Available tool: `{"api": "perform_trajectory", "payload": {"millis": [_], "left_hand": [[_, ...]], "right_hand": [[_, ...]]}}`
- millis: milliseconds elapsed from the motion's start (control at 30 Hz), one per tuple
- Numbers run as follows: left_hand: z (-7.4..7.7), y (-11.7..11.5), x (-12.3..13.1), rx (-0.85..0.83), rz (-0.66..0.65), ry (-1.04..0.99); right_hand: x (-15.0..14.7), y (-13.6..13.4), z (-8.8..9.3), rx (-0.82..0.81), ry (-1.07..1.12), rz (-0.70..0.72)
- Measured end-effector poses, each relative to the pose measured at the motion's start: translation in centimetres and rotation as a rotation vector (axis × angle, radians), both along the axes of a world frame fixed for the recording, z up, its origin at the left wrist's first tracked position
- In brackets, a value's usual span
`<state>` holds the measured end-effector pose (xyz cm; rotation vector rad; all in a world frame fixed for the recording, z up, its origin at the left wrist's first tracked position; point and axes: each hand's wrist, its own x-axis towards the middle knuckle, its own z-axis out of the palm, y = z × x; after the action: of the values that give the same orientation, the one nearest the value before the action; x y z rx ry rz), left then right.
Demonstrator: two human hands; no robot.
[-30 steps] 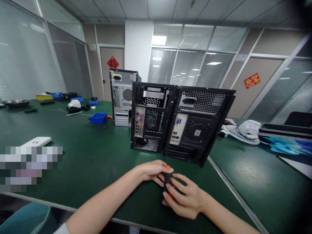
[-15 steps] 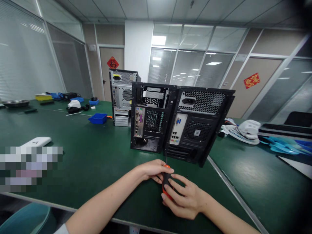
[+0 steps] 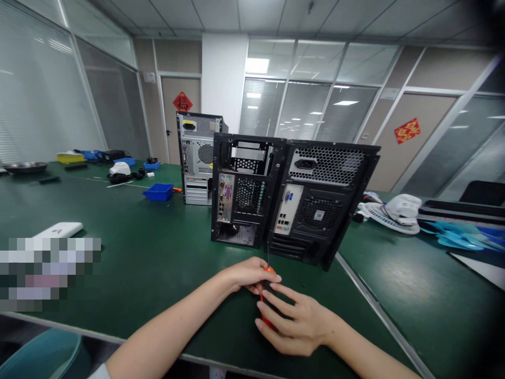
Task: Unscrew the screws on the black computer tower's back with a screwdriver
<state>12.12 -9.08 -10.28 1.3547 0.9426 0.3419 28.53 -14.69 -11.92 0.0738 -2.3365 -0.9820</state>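
An orange and black screwdriver (image 3: 269, 269) points away from me, its thin shaft reaching the lower left edge of a black computer case (image 3: 329, 237). My left hand (image 3: 250, 273) pinches the front of its handle between thumb and fingers. Around the rear of the handle curl the fingers of my right hand (image 3: 295, 321), covering much of it. Whether the tip sits in a screw is too small to tell. A second black case (image 3: 246, 237), with an open bay at its top, stands upright against the first one's left side. Both show their backs to me.
Behind on the left stands a third, silver-backed computer case (image 3: 197, 184), with a small blue tray (image 3: 158, 192) beside it. A white fan (image 3: 402, 210) and blue fan blades (image 3: 453, 234) lie to the right. A metal strip (image 3: 371, 292) crosses the green table (image 3: 158, 273).
My right hand's fingers have shifted slightly left around the screwdriver handle. My left hand and the cases are practically where they were.
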Motion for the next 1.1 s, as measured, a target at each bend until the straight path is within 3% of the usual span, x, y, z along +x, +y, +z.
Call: {"api": "perform_trajectory", "payload": {"millis": [400,800,1100], "left_hand": [[-0.05,-0.38,0.35,0.082,0.071,0.037],[-0.84,-0.12,0.4,0.266,0.107,0.178],[-0.45,-0.4,0.44,0.241,0.1,0.202]], "right_hand": [[-0.32,-0.09,0.07,-0.037,-0.06,-0.022],[-0.43,-0.08,0.32,-0.059,-0.137,-0.032],[-0.46,-0.26,0.5,-0.064,-0.193,-0.058]]}}
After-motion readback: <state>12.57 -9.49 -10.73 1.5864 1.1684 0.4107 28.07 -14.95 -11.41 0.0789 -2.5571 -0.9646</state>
